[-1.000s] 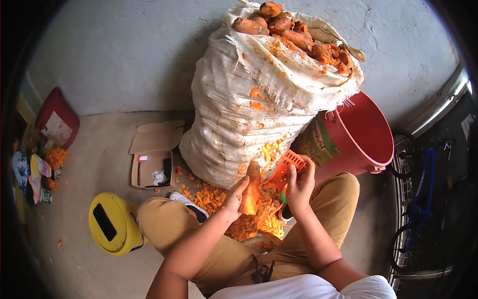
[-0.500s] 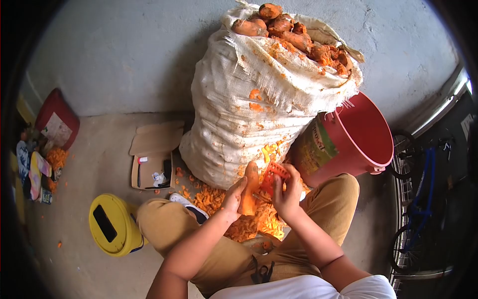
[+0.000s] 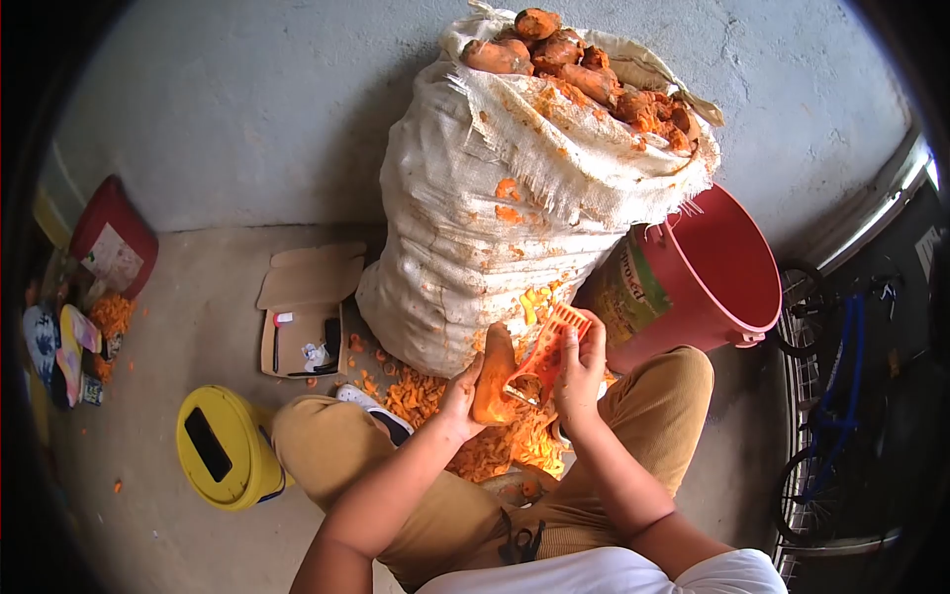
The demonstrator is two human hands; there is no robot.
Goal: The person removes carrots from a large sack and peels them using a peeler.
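Observation:
My left hand [image 3: 463, 401] is wrapped round a thick, elongated orange root vegetable [image 3: 495, 386] with a browner upper end and a bare orange lower end. In my right hand [image 3: 581, 371] is a flat red-orange plastic peeler [image 3: 552, 348], with holes in its face and a slotted top end. The tool's lower end is beside the vegetable; I cannot tell whether they touch. Below both hands lies a heap of orange peelings [image 3: 510, 445] on the floor between my legs.
A tall white woven sack [image 3: 445, 218], topped with orange-brown roots [image 3: 589, 79], stands ahead. Right of it is a red bucket [image 3: 737, 267]. Leftward are an open cardboard box [image 3: 305, 346], a yellow lidded bucket [image 3: 223, 416] bearing a dark phone [image 3: 208, 444], and a tipped red container [image 3: 114, 238].
My right hand has turned the peeler, so its holed face shows more and its top end points up and to the right. The root vegetable stays in my left hand, nearly unmoved.

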